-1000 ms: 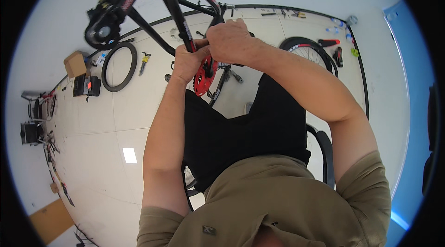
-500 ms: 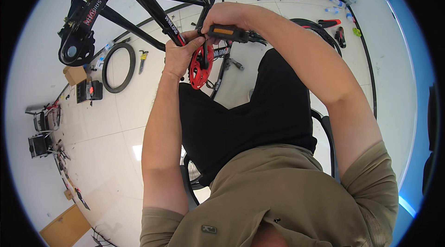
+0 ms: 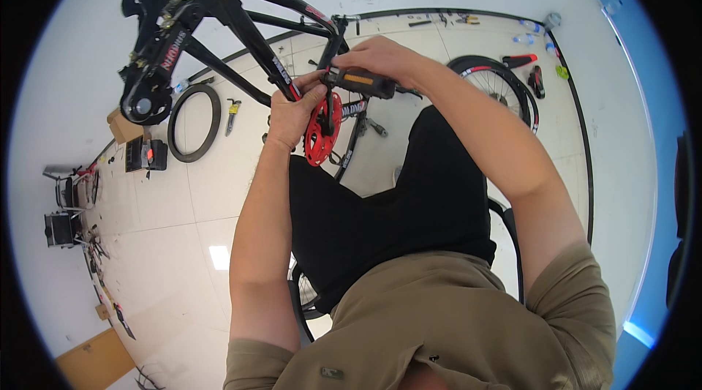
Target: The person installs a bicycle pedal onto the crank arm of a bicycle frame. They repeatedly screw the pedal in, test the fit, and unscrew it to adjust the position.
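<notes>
Pedal [image 3: 360, 83], black with an orange reflector strip, sits under our right hand [image 3: 380, 61], whose fingers curl over its top and grip it. Just left of it our left hand [image 3: 292, 108] is wrapped tight around the black bike frame [image 3: 248, 31], right where the crank meets it. Directly below and touching the left hand's fingers hangs the red chainring [image 3: 322, 130]. The frame rises up and away to the left of both hands, ending in the rear dropout and derailleur [image 3: 150, 83]. Beyond the left hand, on the tiled floor [image 3: 161, 200], lies a loose black tyre [image 3: 194, 123] beside a cardboard box [image 3: 123, 126]. Off to the right of the right hand, a spoked wheel [image 3: 501, 90] rests flat on the floor, well apart from the pedal.
</notes>
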The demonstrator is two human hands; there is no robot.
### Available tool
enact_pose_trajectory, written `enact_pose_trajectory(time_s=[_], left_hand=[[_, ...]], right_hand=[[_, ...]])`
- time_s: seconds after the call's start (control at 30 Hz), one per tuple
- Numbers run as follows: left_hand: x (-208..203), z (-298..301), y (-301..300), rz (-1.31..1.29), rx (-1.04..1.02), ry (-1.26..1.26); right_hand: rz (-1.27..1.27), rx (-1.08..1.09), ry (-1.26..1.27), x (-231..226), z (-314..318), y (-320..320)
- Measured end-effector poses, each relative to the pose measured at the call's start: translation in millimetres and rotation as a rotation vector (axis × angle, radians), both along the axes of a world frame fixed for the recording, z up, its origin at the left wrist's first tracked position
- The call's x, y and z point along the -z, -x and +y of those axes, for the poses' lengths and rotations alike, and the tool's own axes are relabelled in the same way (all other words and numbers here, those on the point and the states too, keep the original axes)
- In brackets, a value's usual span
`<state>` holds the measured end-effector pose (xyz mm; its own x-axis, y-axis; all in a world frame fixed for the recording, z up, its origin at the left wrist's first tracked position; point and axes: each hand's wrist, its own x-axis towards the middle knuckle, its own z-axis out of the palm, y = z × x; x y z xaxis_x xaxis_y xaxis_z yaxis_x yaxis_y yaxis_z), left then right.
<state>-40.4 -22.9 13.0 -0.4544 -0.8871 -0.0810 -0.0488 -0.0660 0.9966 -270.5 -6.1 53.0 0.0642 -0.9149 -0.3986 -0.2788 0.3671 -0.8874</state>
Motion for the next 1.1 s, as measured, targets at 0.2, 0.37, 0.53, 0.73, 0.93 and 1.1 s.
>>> enact_pose_trajectory(time_s=[0.2, 0.37, 0.53, 0.73, 0.93, 1.1], left_hand=[[-3.5, 2.7, 5.7, -0.019, 0.038, 0.022], [-0.2, 9.1, 4.7, 0.010, 0.033, 0.037], [2.1, 8.9, 8.0, 0.021, 0.030, 0.032], [4.7, 11.8, 11.6, 0.036, 0.028, 0.014], [3.9, 11.2, 10.7, -0.020, 0.022, 0.045], [8.7, 10.0, 8.3, 0.046, 0.016, 0.017]], right_hand=[[-0.536, 0.476, 0.099, 28.6, 77.0, 14.7], [-0.772, 0.429, 0.160, 50.8, 133.8, -1.3], [-0.321, 0.441, 0.434, 46.5, 135.9, -29.8], [-0.052, 0.540, 0.579, 47.8, 128.1, -29.5], [-0.173, 0.442, 0.325, 45.6, 128.1, -18.6], [-0.329, 0.391, 0.192, 29.3, 131.2, -11.8]])
